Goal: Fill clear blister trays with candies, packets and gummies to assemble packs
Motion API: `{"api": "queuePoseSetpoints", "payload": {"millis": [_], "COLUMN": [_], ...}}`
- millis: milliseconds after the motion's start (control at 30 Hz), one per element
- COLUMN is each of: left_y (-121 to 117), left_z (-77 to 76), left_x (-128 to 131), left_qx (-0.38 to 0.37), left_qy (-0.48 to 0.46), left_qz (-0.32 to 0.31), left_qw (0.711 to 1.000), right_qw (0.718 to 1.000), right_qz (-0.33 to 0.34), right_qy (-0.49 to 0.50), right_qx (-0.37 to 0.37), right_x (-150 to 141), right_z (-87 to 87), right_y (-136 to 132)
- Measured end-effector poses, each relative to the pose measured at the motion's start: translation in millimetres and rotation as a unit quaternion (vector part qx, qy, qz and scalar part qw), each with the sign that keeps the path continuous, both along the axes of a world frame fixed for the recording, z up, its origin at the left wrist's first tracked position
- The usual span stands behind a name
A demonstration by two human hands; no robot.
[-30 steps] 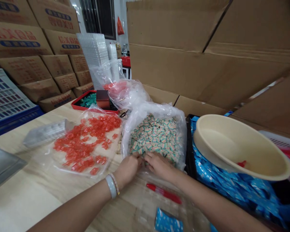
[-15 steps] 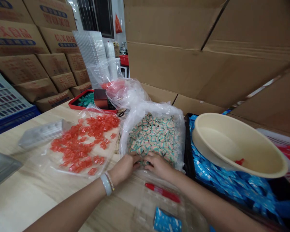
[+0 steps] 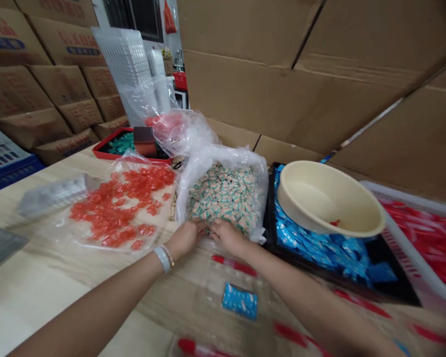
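Note:
Small striped candies (image 3: 223,191), green, white and pinkish, fill a container lined with a clear plastic bag (image 3: 184,198). At its near edge, my left hand (image 3: 188,238) and my right hand (image 3: 228,237) almost meet, fingertips down among the nearest candies. The fingers of both are curled inward; what they pinch is hidden by blur and by the hands themselves. A bracelet and a pale bangle (image 3: 162,259) circle my left wrist. Between my forearms lie a red stick-shaped packet (image 3: 235,265) and a blue packet (image 3: 240,300) on the table.
Red jelly-like pieces (image 3: 124,203) lie on a plastic sheet at left, beside a clear tray (image 3: 54,193). Behind stands a red tray (image 3: 111,144) of green pieces. At right, a cream basin (image 3: 329,198) rests over blue packets (image 3: 315,248); a white basket (image 3: 401,248) holds red packets. Cardboard boxes (image 3: 245,89) rise behind.
The view has shifted to the right and down, showing more red packets at the lower right. Both hands remain at the near edge of the striped candies, close together.

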State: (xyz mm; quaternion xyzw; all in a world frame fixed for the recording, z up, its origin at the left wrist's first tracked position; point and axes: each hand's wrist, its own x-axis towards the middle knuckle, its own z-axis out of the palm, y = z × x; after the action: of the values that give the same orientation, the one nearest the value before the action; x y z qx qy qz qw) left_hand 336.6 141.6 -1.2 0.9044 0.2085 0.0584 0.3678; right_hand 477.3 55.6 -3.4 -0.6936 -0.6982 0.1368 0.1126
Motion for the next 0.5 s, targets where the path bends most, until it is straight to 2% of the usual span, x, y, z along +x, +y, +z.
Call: {"api": "queuePoseSetpoints", "payload": {"millis": [67, 133, 200, 267, 367, 433, 500], "left_y": [0.4, -4.1, -16.6, -36.2, -67.4, -82.1, -90.7], "left_z": [3.7, 9.5, 16.4, 22.7, 29.2, 30.5, 28.8], "left_x": [-0.2, -4.0, -12.1, -23.4, -40.4, -49.0, -55.2], "left_qx": [0.022, 0.014, -0.05, -0.151, -0.281, -0.327, -0.359], "left_qy": [-0.021, -0.048, -0.061, -0.051, -0.035, -0.057, -0.084], "left_qz": [0.023, 0.062, 0.085, 0.087, 0.105, 0.145, 0.18], "left_qw": [0.999, 0.997, 0.993, 0.983, 0.953, 0.932, 0.912], "right_qw": [0.997, 0.984, 0.968, 0.957, 0.942, 0.927, 0.91], "right_qz": [-0.022, -0.051, -0.082, -0.116, -0.165, -0.185, -0.191], "right_qy": [0.055, 0.139, 0.213, 0.258, 0.29, 0.327, 0.367], "right_qx": [0.049, 0.1, 0.102, 0.064, 0.014, 0.007, 0.005], "right_x": [4.4, 12.7, 21.7, 27.8, 24.6, 12.3, -6.8], "right_z": [12.0, 25.8, 36.5, 40.7, 35.6, 27.8, 18.5], "right_y": [-10.0, -31.8, -63.6, -97.7, -133.1, -139.2, -133.5]}}
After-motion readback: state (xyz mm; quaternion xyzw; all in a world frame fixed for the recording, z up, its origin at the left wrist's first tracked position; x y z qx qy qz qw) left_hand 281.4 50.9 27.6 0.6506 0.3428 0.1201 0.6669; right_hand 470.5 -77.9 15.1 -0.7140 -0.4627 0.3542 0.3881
